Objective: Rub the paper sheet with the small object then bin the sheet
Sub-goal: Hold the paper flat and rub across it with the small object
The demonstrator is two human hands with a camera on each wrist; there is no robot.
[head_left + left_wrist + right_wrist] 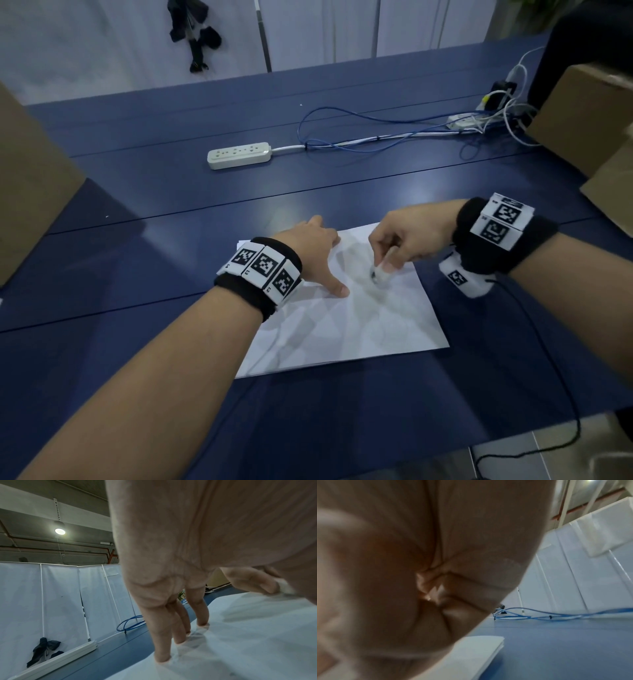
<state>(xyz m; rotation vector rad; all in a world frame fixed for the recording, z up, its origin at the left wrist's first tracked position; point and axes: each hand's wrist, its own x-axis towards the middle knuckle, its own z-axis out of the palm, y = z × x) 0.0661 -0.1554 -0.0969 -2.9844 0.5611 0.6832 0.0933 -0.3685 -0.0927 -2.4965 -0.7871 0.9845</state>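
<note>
A white paper sheet (346, 322) lies flat on the blue table (144, 246), a little creased. My left hand (317, 250) presses on its far left part with straight, spread fingers (171, 628); the thumb tip rests on the sheet (248, 635). My right hand (394, 251) pinches a small white object (380, 272) with a dark tip and holds that tip down on the sheet's middle. In the left wrist view the small object (285, 586) shows blurred between the right fingers. The right wrist view is mostly filled by my curled right hand (426, 588), with a corner of the sheet (477, 650) below.
A white power strip (238, 155) lies farther back, with blue and white cables (359, 137) running right to more plugs. Cardboard boxes stand at the left edge (30, 192) and the right edge (589, 120). White partition screens (60, 601) line the far side.
</note>
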